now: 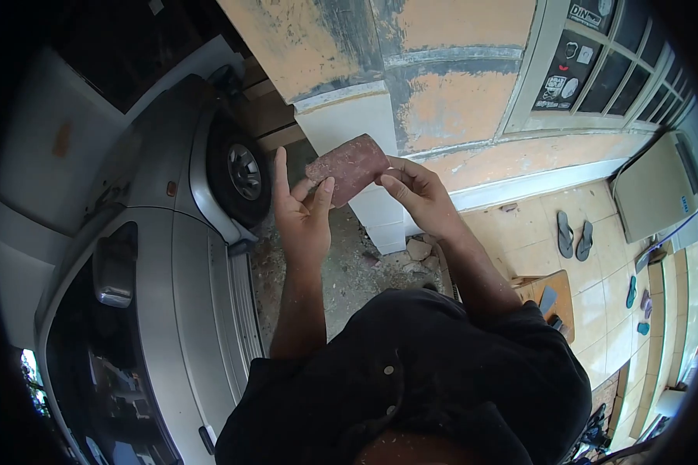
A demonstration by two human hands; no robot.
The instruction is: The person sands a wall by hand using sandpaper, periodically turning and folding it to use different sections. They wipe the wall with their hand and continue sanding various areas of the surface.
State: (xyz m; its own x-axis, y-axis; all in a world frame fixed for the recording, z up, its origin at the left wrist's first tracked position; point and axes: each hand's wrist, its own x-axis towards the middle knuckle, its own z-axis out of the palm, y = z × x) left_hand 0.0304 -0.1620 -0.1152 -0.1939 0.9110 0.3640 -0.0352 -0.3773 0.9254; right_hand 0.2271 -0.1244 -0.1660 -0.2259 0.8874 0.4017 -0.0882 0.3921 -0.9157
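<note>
A worn reddish-brown piece of sandpaper (350, 169), flecked with pale dust and ragged at its left edge, is held up between both hands in front of the wall corner. My left hand (304, 221) grips its lower left part, with the thumb on the near face and the index finger stretched upward, off the sheet. At the right edge, the thumb and fingers of my right hand (420, 195) pinch the sheet. The sandpaper bends in a slight curve. Behind it stands the white base of a pillar (341, 116).
A silver vehicle (159, 310) is parked close on the left. Patchy orange and grey wall (457, 101) rises ahead, beside a white-framed window (613, 70). Rubble (419, 249) lies at the pillar's foot. A wooden stool (554, 294) and sandals (565, 235) are on the tiled floor to the right.
</note>
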